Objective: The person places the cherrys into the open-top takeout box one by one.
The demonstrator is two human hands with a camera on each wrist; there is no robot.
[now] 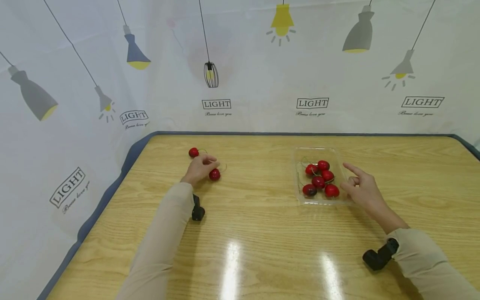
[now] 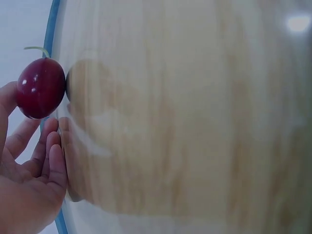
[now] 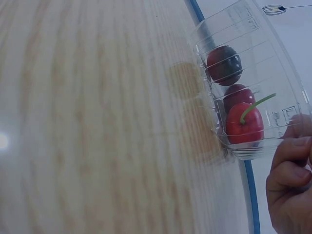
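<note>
My left hand [image 1: 200, 168] is over the left part of the table, beside a dark red cherry [image 1: 214, 174] with a thin stem. In the left wrist view this cherry [image 2: 41, 88] stands in front of the loosely bent fingers [image 2: 56, 163] and partly hides them. Another cherry [image 1: 193, 152] lies just beyond the hand. On the right, a clear plastic container [image 1: 315, 202] holds several red cherries [image 1: 318, 182]. My right hand [image 1: 361, 189] pinches its right rim, index finger stretched out. The right wrist view shows curled fingers [image 3: 290, 178] at the container's edge.
The wooden table [image 1: 262, 233] has a dark blue edge. Behind and to the left hangs a white cloth [image 1: 251, 75] printed with lamps. Black wrist cameras sit at the left cuff [image 1: 197, 208] and right cuff [image 1: 378, 256].
</note>
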